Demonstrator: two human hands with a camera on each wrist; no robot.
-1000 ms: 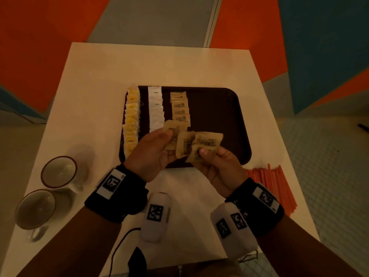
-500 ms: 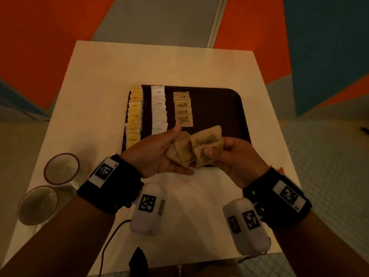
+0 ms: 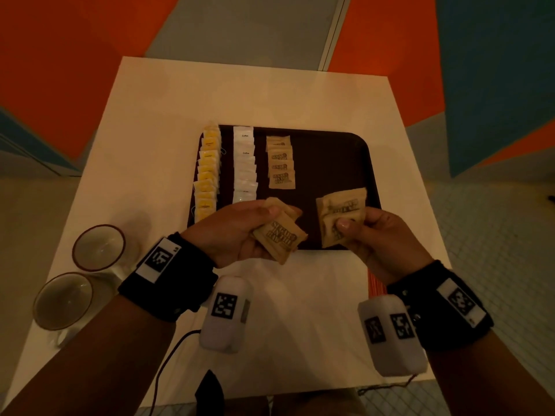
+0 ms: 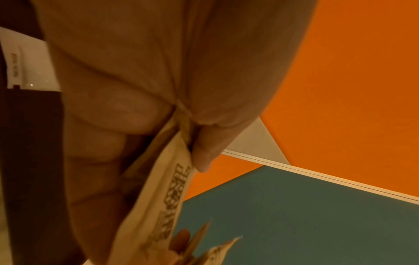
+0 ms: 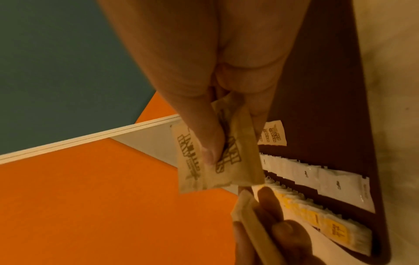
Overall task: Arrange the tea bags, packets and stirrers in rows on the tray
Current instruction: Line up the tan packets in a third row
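Note:
A dark brown tray [image 3: 336, 163] on the white table holds a row of yellow tea bags [image 3: 207, 172], a row of white packets [image 3: 244, 166] and a short row of brown sugar packets [image 3: 280, 166]. Above the tray's near edge my left hand [image 3: 237, 232] pinches a small stack of brown sugar packets [image 3: 280, 235] [image 4: 167, 193]. To its right, my right hand [image 3: 372, 235] pinches another few brown sugar packets [image 3: 339, 214] [image 5: 204, 157] between thumb and fingers. A gap separates the two bunches. Red stirrers [image 3: 375, 285] lie mostly hidden under my right wrist.
Two empty cups [image 3: 99, 246] [image 3: 63, 300] stand at the table's near left corner. The tray's right half [image 3: 345, 151] is bare. A black cable [image 3: 171, 355] runs off the table's near edge. Orange and teal wall panels surround the table.
The one fan of sugar packets that both hands held together has split into two bunches. My right hand has drawn its bunch away to the right; my left keeps the rest.

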